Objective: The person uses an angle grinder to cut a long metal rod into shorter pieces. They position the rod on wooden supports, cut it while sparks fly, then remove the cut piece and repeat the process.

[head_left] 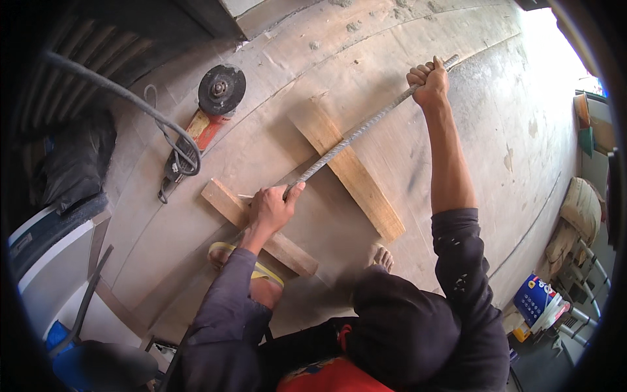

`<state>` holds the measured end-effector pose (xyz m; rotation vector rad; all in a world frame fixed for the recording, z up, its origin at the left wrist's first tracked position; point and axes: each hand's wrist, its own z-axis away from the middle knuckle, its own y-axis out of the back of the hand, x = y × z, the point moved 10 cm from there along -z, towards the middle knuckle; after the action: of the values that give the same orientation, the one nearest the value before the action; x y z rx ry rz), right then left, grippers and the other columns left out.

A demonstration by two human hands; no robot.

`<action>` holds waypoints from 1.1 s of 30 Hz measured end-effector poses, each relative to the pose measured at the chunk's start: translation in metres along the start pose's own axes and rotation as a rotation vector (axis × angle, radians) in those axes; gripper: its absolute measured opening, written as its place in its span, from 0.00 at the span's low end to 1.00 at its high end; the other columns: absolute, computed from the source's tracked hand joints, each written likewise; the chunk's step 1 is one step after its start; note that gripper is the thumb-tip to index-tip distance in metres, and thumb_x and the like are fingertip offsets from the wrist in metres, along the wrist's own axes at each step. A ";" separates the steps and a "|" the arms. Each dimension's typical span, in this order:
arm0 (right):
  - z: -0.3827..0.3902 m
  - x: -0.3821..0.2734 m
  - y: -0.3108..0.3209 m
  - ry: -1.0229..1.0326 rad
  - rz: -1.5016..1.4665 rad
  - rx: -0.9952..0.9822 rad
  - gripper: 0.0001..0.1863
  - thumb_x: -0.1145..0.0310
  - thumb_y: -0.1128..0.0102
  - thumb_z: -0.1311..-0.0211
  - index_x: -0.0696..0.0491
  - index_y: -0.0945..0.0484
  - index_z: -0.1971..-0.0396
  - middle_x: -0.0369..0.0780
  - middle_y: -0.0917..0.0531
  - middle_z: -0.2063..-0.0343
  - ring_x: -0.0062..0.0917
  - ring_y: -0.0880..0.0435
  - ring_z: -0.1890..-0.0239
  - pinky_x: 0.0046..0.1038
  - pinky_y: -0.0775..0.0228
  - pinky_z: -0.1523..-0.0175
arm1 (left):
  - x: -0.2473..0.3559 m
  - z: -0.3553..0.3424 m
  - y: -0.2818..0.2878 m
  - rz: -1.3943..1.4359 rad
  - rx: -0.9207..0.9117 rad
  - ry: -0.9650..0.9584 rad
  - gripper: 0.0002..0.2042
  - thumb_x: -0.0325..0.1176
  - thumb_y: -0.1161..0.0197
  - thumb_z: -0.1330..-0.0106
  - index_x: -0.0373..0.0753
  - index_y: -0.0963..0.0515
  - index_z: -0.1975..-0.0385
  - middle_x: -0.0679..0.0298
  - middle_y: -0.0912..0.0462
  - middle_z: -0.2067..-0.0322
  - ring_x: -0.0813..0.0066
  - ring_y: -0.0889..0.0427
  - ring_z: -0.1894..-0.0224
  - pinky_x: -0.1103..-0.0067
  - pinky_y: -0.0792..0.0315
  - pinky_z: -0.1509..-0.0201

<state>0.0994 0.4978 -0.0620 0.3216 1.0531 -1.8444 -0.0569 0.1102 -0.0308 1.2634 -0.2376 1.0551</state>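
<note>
Because the ribbed steel rod [366, 127] is long, both hands seem needed in the head view: the left hand [270, 212], near the centre toward nine o'clock, has its fingers closed around it, and the right hand [431, 82] makes a fist near its end, toward half past one. Probably this wide spacing gives steadiness. Between the hands, the rod crosses over the longer timber [364, 183]; whether they touch, I cannot tell. The shorter timber [290, 252] lies toward eight o'clock, and the angle grinder [204, 127] toward ten, perhaps placed apart for safety.
</note>
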 end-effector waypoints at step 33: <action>-0.007 0.008 -0.005 -0.185 -0.026 -0.341 0.10 0.68 0.59 0.27 0.56 0.37 0.70 0.32 0.40 0.84 0.16 0.42 0.83 0.20 0.49 0.79 | -0.013 -0.002 -0.057 0.940 -0.815 0.633 0.28 0.58 0.44 0.33 0.44 0.33 0.88 0.77 0.38 0.87 0.85 0.40 0.86 0.79 0.43 0.81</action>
<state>0.0891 0.4993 -0.0687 -0.0636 1.2192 -1.6447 -0.0217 0.1093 -0.0774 -0.0116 -0.7169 1.8305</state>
